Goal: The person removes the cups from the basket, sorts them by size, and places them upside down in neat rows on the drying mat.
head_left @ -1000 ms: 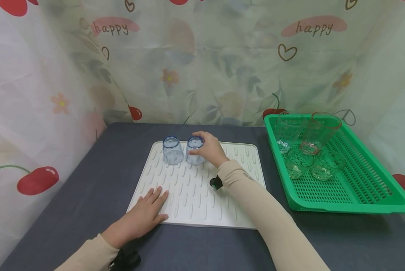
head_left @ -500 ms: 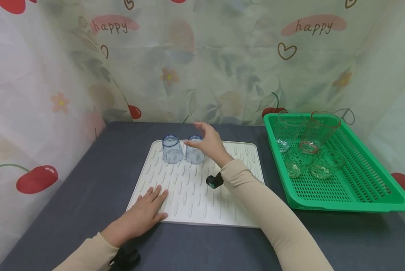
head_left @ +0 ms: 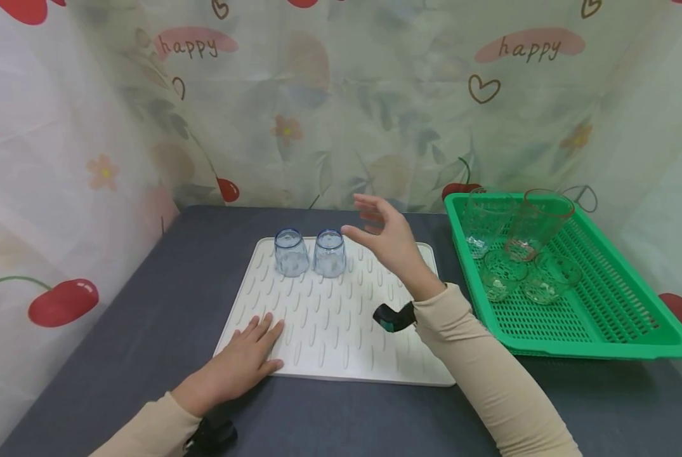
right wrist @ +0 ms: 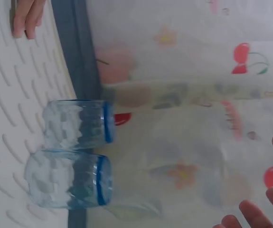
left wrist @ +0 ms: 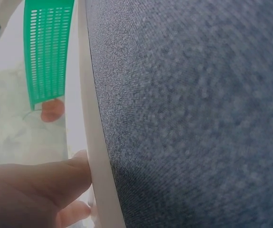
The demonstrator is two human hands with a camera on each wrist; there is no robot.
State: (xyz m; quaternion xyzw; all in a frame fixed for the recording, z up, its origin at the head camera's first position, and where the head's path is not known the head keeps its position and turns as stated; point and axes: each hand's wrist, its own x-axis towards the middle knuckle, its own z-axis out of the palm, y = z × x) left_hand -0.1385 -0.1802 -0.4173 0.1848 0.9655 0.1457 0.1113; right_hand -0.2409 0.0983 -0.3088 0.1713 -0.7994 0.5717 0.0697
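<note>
Two clear blue-tinted drinking glasses stand side by side near the back edge of a white ridged mat: the left glass [head_left: 291, 257] and the right glass [head_left: 329, 257]. Each has a darker blue ring at its top end. My right hand [head_left: 394, 241] is raised just right of the right glass, its fingers spread and holding nothing. In the right wrist view both glasses appear apart from the fingers [right wrist: 255, 216]. My left hand [head_left: 240, 362] rests flat on the front left corner of the mat [head_left: 318, 336]; its thumb [left wrist: 74, 175] lies at the mat's edge.
A green slotted basket [head_left: 594, 350] stands on the dark tablecloth [head_left: 341, 419] to the right. Inside it are several clear glasses, including a tall red-rimmed one [head_left: 537, 222] and short ones [head_left: 552, 279]. A patterned curtain [head_left: 375, 127] hangs behind the table.
My right hand has let go of the right glass and moved up and to the right, away from it. The glasses and my left hand stay where they were.
</note>
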